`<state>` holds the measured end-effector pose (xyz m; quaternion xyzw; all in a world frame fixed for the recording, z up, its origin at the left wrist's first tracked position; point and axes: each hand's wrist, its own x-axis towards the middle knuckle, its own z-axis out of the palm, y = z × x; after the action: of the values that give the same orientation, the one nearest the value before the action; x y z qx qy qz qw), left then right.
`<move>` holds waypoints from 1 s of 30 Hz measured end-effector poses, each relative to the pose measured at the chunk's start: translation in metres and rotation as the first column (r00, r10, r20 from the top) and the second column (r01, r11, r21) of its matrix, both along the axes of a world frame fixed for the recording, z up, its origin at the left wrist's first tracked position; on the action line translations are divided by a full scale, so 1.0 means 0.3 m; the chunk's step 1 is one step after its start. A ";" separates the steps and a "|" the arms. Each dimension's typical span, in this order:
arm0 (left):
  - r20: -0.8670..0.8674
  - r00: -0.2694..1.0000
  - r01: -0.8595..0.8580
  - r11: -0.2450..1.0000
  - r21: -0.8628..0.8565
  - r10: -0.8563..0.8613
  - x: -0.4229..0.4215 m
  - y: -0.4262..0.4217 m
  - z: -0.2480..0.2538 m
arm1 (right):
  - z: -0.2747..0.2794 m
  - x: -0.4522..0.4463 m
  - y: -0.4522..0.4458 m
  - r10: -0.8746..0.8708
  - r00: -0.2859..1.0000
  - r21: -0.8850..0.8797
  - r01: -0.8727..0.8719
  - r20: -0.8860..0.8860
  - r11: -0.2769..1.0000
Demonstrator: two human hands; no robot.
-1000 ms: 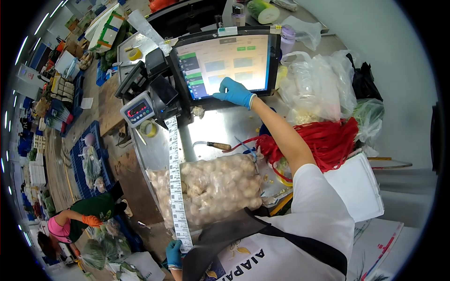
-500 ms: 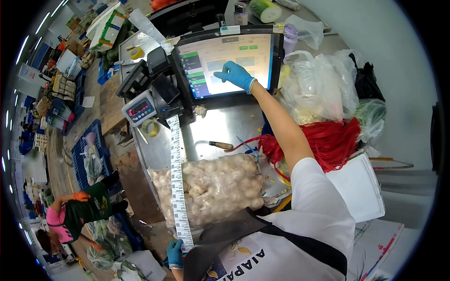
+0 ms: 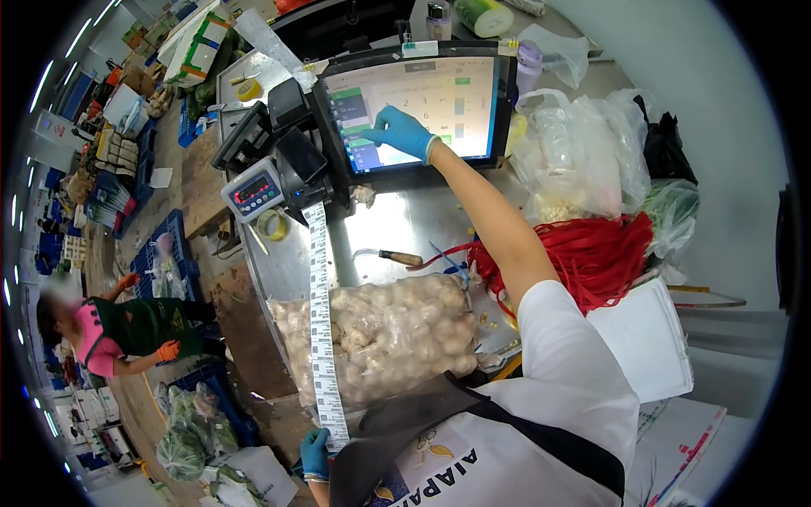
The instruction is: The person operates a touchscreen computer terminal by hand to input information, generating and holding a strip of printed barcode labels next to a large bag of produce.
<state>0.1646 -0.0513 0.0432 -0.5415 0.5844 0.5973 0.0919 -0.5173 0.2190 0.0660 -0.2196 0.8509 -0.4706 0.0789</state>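
My right hand (image 3: 401, 135), in a blue glove, is at the touchscreen (image 3: 452, 101), one finger stretched toward its lower left part. It holds nothing. A number pad shows on the display. Low in the view, my left hand (image 3: 315, 455), gloved too, is closed on the end of a long strip of printed labels (image 3: 323, 338). This strip runs from the label printer (image 3: 302, 173) across a clear bag of pale, round, bulb-like produce (image 3: 405, 325). The bag lies on the metal table (image 3: 372, 228).
A curved knife with a wooden handle (image 3: 400, 257) lies above the bag, near red straps (image 3: 583, 262). The scale display (image 3: 252, 193) stands left of the printer. Plastic bags (image 3: 574, 152) are at the right. A co-worker in a green apron (image 3: 139, 329) stands at the left, wearing orange gloves.
My right hand has moved left and slightly down across the screen, whose page has changed to a number pad. My left hand stays on the strip. The co-worker has straightened up.
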 end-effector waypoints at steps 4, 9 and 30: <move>-0.006 1.000 0.015 0.999 -0.047 -0.016 -0.015 0.018 0.018 | -0.007 0.041 -0.001 -0.035 0.997 -0.051 0.038 0.063 0.998; 0.074 0.997 0.040 0.998 -0.040 -0.037 -0.007 0.017 0.007 | -0.166 0.183 0.133 -0.067 0.986 -0.010 0.069 0.150 0.998; 0.046 0.999 -0.020 1.000 -0.006 0.020 -0.045 0.026 0.043 | -0.307 0.373 0.309 -0.073 0.969 -0.041 0.086 0.236 0.995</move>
<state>0.1512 -0.0436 0.0562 -0.5611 0.5782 0.5842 0.0979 -0.4055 0.3118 -0.0261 -0.1301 0.8314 -0.5177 0.1543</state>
